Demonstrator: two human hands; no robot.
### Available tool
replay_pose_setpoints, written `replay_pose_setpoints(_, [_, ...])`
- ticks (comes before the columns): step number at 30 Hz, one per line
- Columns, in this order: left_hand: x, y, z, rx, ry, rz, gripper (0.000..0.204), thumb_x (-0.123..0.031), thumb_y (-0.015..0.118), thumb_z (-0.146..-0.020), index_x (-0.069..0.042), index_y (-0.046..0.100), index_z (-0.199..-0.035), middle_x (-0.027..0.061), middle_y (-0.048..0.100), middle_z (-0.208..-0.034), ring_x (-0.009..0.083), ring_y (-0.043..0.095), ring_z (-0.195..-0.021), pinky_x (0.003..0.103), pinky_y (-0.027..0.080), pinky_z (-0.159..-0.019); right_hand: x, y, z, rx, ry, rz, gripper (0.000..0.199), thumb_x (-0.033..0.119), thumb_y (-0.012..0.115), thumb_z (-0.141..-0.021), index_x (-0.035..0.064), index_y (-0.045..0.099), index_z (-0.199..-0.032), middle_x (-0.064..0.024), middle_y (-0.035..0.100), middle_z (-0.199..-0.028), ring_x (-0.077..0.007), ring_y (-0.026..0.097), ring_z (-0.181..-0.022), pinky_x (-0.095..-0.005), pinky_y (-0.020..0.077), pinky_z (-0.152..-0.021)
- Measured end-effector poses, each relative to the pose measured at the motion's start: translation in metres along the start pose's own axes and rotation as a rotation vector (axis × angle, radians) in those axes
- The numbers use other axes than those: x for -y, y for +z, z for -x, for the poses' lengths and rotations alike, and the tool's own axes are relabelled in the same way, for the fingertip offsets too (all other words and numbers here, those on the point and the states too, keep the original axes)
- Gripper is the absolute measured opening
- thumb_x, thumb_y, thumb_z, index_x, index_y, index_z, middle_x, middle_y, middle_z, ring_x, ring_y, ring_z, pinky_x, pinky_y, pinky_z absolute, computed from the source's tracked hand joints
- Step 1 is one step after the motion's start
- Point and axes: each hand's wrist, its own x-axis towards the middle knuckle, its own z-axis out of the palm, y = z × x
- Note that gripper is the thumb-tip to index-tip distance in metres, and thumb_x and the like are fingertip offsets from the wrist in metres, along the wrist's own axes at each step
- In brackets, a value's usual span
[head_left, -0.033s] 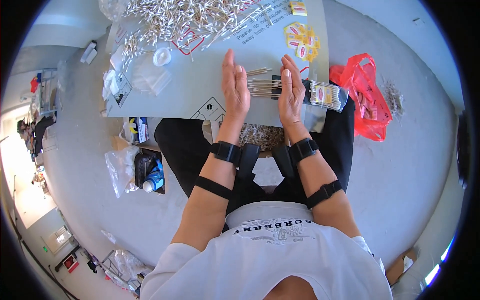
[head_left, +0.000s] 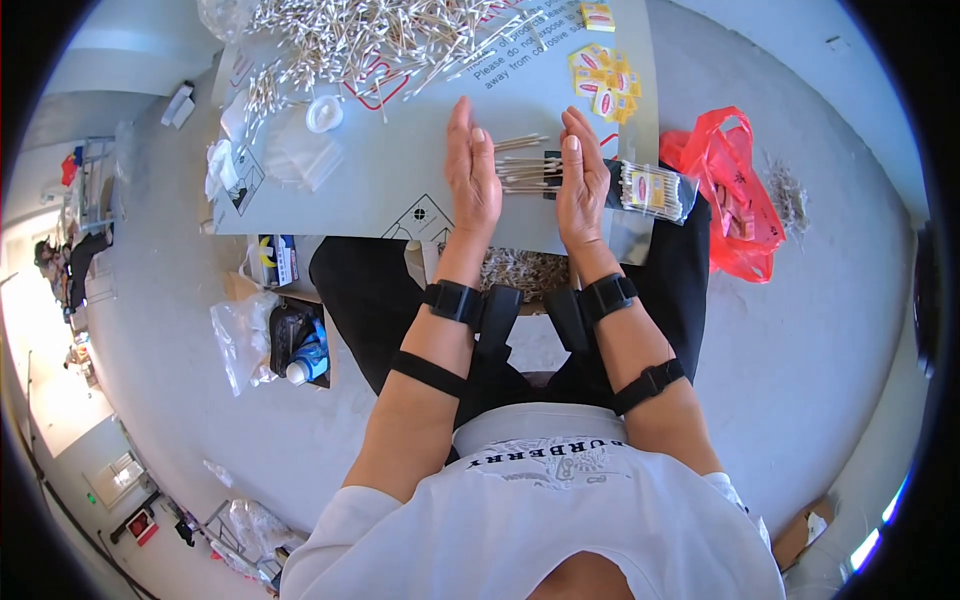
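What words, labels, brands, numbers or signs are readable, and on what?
Wording not copied here.
White shirt: dark lettering across the chest, readable.
Gray tabletop: dark lines of print, partly readable; black crosshair symbol.
Yellow cards: too small to read.
Cotton swab pack: yellow label, too small.
Red bag: dark print, too small.

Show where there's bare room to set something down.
Free table between the bags and left hand, and left of the cards. Crowded: under the swab pile, and between that hand and the right hand, where loose swabs lie.
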Motion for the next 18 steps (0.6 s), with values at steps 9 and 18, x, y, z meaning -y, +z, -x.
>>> replay_pose_setpoints(9, [0.005, 0.013, -0.008, -0.184, -0.108, 0.525, 0.059, -0.041, 0.044, -0.103, 0.004, 0.040, -0.141, 0.0201, 0.040, -0.145, 0.0294, 0.039, -0.136, 0.042, 0.030, -0.114, -0.004, -0.002, -0.008, -0.047, 0.058, -0.102, 0.038, 0.025, 0.047, -0.104, -0.0048, 0.059, -0.124, -0.0173, 0.057, -0.134, -0.0260, 0.050, -0.127, -0.0334, 0.0342, -0.109])
replay_pose_setpoints(18, [0.002, 0.014, -0.010, -0.120, -0.122, 0.451, 0.058, -0.038, 0.047, -0.102, 0.005, 0.039, -0.141, 0.0181, 0.044, -0.143, 0.0285, 0.042, -0.133, 0.041, 0.033, -0.112, -0.006, -0.003, -0.015, 0.067, 0.104, -0.162, 0.045, 0.028, 0.045, -0.105, -0.0047, 0.052, -0.134, -0.0154, 0.055, -0.134, -0.0200, 0.051, -0.126, -0.0334, 0.0379, -0.112])
